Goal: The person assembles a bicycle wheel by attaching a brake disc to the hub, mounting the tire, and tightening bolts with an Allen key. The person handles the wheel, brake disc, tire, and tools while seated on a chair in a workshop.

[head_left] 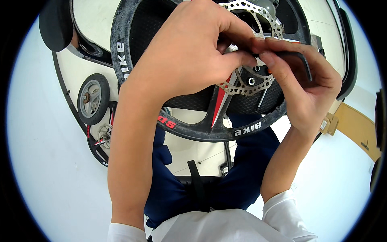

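My right hand [308, 76] pinches a bent black hex key [297, 56] between thumb and fingers, its short arm pointing down toward the palm. Fingertip to fingertip with it, my left hand [197, 48] is closed in a pinch; what lies in its fingers is hidden. Both hands are over the hub of a black bicycle wheel [219, 131] with red and white markings. A silver perforated brake disc [246, 89] lies on the hub, partly covered by my fingers. A bolt [251, 81] shows on the disc, with a thin metal rod [262, 98] nearby.
At the left, a small grey wheel with a black tyre [93, 100] stands near another wheel part with a brake disc [105, 136]. A black padded piece [56, 26] juts in at upper left. A cardboard box [329, 124] and a wooden door [358, 129] are at right.
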`<act>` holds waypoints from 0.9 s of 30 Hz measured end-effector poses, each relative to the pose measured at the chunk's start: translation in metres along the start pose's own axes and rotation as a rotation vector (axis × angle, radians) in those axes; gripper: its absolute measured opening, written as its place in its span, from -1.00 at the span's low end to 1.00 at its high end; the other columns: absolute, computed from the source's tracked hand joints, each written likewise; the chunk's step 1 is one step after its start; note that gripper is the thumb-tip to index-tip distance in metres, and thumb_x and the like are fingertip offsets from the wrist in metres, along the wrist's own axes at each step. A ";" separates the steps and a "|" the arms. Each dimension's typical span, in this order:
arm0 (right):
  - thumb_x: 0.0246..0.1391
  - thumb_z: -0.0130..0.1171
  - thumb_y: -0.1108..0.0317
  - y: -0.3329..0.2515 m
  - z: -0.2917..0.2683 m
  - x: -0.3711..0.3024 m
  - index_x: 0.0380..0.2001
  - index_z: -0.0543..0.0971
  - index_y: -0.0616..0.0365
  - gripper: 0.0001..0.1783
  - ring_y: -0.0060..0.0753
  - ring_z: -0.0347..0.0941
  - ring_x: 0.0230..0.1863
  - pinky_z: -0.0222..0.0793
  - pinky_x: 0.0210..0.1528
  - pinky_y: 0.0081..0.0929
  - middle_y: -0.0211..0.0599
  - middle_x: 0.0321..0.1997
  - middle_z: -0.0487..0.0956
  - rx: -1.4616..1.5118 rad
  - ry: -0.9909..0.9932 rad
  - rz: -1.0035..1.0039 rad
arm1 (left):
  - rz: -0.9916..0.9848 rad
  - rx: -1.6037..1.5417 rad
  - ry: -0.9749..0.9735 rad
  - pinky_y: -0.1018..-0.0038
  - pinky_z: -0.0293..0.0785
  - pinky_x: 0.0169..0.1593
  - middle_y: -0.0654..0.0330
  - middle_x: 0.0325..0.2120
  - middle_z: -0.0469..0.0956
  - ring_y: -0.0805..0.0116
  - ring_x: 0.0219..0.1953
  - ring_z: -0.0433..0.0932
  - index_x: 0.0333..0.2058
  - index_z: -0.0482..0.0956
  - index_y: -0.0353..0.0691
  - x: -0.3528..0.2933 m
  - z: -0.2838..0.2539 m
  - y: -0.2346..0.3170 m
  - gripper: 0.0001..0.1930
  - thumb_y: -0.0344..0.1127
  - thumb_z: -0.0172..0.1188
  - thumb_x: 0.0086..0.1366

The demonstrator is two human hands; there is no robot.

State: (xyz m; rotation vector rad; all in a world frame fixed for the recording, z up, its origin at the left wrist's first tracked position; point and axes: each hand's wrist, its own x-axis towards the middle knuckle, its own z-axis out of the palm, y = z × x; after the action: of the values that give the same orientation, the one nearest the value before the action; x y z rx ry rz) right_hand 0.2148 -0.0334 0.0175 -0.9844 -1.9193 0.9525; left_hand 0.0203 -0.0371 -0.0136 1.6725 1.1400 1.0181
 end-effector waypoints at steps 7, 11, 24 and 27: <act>0.01 0.23 0.69 0.003 -0.007 0.006 -0.14 0.64 0.41 -0.72 -0.18 0.62 -0.05 0.54 0.03 -0.36 0.09 -0.09 0.65 -0.031 -0.138 -0.158 | 0.041 0.029 -0.033 0.64 0.22 -0.51 0.35 -0.64 0.50 0.66 -0.59 0.30 -0.34 0.70 -0.32 -0.003 -0.003 -0.005 -0.86 -0.52 0.37 0.07; 0.02 0.25 0.68 0.010 0.005 0.004 -0.19 0.66 0.40 -0.76 -0.27 0.63 -0.13 0.54 -0.03 -0.46 0.04 -0.11 0.66 -0.061 0.047 -0.148 | 0.063 0.060 0.025 0.64 0.23 -0.49 0.34 -0.63 0.49 0.64 -0.57 0.30 -0.34 0.68 -0.35 -0.001 0.000 -0.002 -0.83 -0.50 0.41 0.03; 0.13 0.18 0.63 0.002 0.008 -0.001 -0.15 0.65 0.41 -0.78 -0.40 0.57 -0.06 0.46 -0.01 -0.57 -0.02 0.11 0.54 -0.194 0.048 -0.193 | 0.056 -0.124 0.067 0.66 0.37 -0.42 0.28 -0.54 0.58 0.63 -0.51 0.46 -0.32 0.70 -0.34 -0.009 0.003 0.002 -0.87 -0.52 0.37 0.10; 0.09 0.21 0.65 -0.002 0.011 -0.001 -0.11 0.63 0.41 -0.74 -0.41 0.57 -0.11 0.46 -0.03 -0.57 -0.03 0.07 0.56 -0.236 0.081 -0.169 | 0.103 -0.049 0.090 0.66 0.34 -0.45 0.26 -0.55 0.58 0.61 -0.55 0.43 -0.36 0.71 -0.32 -0.007 0.002 0.001 -0.87 -0.50 0.39 0.06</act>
State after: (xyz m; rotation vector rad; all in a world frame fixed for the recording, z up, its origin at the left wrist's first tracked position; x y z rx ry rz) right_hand 0.2052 -0.0382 0.0142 -0.9597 -2.0418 0.5911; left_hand 0.0205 -0.0445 -0.0146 1.6749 1.0871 1.1875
